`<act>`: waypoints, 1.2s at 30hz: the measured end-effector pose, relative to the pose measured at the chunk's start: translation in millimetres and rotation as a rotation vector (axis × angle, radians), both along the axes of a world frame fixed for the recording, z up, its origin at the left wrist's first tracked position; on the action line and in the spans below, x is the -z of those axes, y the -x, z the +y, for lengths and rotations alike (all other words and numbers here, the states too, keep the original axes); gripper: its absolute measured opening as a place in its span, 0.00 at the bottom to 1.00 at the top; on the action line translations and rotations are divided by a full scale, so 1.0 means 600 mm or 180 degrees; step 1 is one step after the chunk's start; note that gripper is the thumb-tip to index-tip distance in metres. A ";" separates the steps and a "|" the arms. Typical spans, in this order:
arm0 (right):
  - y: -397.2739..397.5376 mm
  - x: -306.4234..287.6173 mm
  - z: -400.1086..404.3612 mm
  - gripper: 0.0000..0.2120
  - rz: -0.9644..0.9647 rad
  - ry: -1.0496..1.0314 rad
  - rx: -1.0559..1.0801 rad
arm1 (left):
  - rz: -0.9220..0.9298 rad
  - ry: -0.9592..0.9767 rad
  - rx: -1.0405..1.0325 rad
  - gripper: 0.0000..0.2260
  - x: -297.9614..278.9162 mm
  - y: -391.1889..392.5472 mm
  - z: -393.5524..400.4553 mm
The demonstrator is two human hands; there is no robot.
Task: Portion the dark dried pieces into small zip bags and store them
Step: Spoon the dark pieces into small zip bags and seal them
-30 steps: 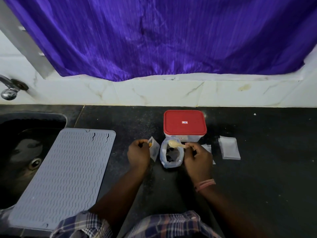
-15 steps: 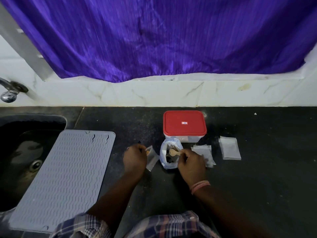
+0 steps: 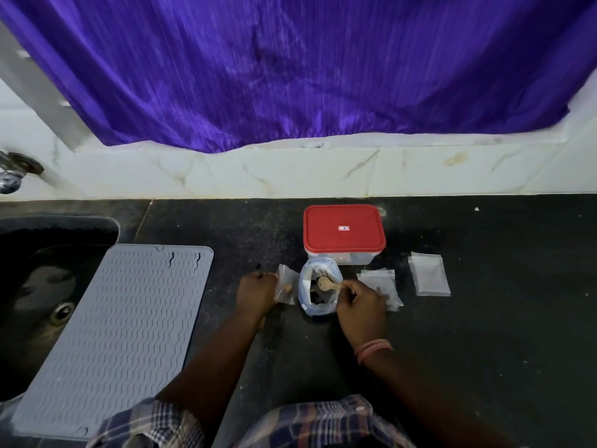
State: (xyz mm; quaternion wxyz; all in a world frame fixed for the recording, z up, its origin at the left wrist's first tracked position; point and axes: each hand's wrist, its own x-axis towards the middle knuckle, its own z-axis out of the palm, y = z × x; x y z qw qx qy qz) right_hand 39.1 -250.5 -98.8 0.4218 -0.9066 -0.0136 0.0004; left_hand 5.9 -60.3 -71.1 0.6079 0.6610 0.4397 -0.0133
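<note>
An open clear plastic bag (image 3: 318,307) stands on the black counter with dark dried pieces (image 3: 315,297) inside. My right hand (image 3: 360,303) grips a small wooden spoon (image 3: 326,283) whose bowl is over the bag's mouth. To the bag's left, my left hand (image 3: 255,291) pinches a small clear zip bag (image 3: 286,286) by its edge. More small zip bags lie flat to the right: one pile (image 3: 381,279) partly under my right hand and another pile (image 3: 429,274) farther right.
A clear box with a red lid (image 3: 344,231) stands just behind the open bag. A grey ribbed mat (image 3: 122,324) lies at the left, overlapping a dark sink (image 3: 35,286). A purple curtain (image 3: 290,66) hangs above the white tiled wall.
My left hand with the small zip bag has lowered toward the counter. The spoon in my right hand has dipped into the big bag and come back up to its mouth.
</note>
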 end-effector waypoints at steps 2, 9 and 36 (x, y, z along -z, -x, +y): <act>0.000 0.000 0.006 0.07 0.0091 -0.0103 0.0048 | -0.0001 0.0121 0.0057 0.08 0.005 -0.002 -0.002; -0.001 0.007 0.033 0.08 0.0611 -0.0389 0.0227 | -0.0107 0.0574 0.0172 0.07 0.006 -0.005 -0.022; -0.007 -0.066 0.013 0.08 0.1467 -0.2450 0.1004 | -0.0135 -0.0840 0.0374 0.02 0.019 -0.013 -0.018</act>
